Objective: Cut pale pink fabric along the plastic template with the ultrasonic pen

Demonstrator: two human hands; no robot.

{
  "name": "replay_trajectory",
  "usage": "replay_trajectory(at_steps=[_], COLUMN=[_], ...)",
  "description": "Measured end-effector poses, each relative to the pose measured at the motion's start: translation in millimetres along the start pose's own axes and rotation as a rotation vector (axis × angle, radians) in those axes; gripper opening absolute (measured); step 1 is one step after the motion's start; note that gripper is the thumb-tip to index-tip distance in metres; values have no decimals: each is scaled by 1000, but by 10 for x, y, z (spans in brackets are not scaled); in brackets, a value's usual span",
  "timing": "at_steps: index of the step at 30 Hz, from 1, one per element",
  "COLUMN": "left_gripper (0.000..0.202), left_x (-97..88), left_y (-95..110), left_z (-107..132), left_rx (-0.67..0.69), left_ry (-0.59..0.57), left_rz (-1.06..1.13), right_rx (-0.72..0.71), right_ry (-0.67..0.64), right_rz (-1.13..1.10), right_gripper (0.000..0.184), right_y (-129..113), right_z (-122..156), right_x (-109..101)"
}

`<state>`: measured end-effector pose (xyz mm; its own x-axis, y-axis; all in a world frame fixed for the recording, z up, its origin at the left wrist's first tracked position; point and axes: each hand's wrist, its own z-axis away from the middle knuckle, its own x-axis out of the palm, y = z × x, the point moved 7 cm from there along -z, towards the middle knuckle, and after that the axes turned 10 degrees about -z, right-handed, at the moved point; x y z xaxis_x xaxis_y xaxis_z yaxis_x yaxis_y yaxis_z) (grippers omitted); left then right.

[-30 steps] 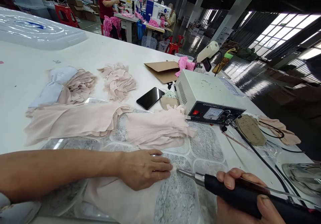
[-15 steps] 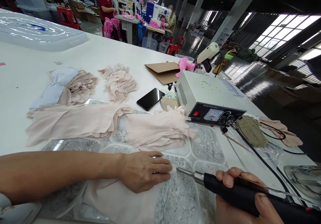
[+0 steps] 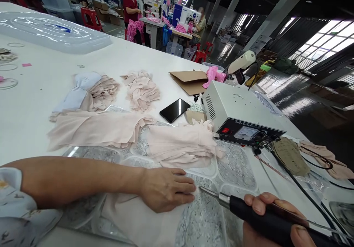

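My left hand (image 3: 166, 188) lies flat, fingers stretched, pressing a pale pink fabric piece (image 3: 132, 219) onto a patterned glass plate (image 3: 235, 166). My right hand (image 3: 265, 217) grips the black handle of a cutting wand (image 3: 249, 210), whose thin metal tip (image 3: 207, 192) points at the fabric edge just beside my left fingertips. A black cable (image 3: 290, 178) runs from the wand toward a white control box (image 3: 238, 110).
Stacks of pink fabric pieces (image 3: 182, 145) (image 3: 99, 129) and smaller heaps (image 3: 141, 88) lie on the white table (image 3: 33, 99). A black phone (image 3: 174, 110), brown cardboard (image 3: 190, 81), a glue gun (image 3: 240, 62) and a clear plastic lid (image 3: 55, 33) are farther off. People work at sewing machines behind.
The view has shifted a little to the left and down. Both hands hold about the same pose, the wand tip staying near my left fingertips.
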<state>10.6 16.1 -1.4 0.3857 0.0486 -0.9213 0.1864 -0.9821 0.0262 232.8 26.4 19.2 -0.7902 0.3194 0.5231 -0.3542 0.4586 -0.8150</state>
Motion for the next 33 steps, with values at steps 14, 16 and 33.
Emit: replay_trajectory(at_steps=[14,16,33], left_gripper=[29,30,28], left_x=[-25,-28,-14], left_y=[-18,-21,-46], left_z=[-4,-5,-12], left_rx=[-9,-12,-32], left_ry=[19,13,-37], left_rz=[14,19,51], right_rx=[15,15,3], right_ry=[5,6,20], right_rz=[10,15,3], right_gripper=[22,22,20], right_y=[-1,-17,-27], right_z=[16,22,46], right_x=[-15,-13,48])
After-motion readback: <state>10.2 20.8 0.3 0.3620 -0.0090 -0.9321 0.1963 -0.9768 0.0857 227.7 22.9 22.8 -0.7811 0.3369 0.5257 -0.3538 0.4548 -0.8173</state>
